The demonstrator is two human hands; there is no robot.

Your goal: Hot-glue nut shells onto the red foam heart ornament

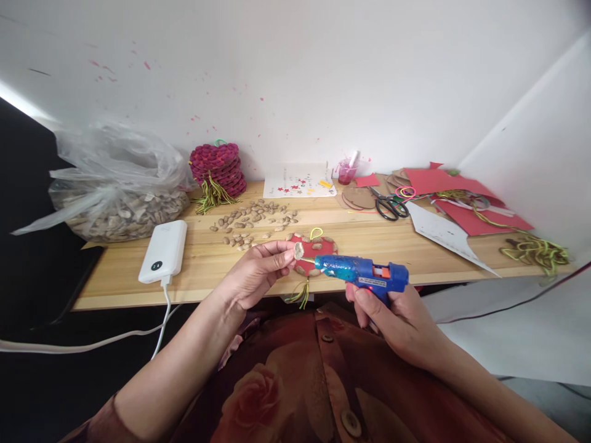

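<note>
My left hand [258, 271] pinches a peanut shell piece [298, 250] between thumb and fingertips, its hollow side facing the nozzle. In my right hand [397, 320] is a blue hot glue gun [362, 272], gripped by its handle. Its nozzle points left, close to the shell; whether they touch I cannot tell. Beneath them on the table lies a red disc [329, 246] with shells along its edge, a yellow loop at the top and a green-yellow tassel [303, 294] hanging below. My left fingers and the gun hide part of the disc.
Loose shells [252, 215] are scattered beyond my left hand. A clear bag of shells [124, 203], a cabled white power bank [164, 251] and magenta heart-shaped pieces [217, 169] are at left. Black scissors [392, 208], red paper [484, 215] and yarn [535, 255] lie at right.
</note>
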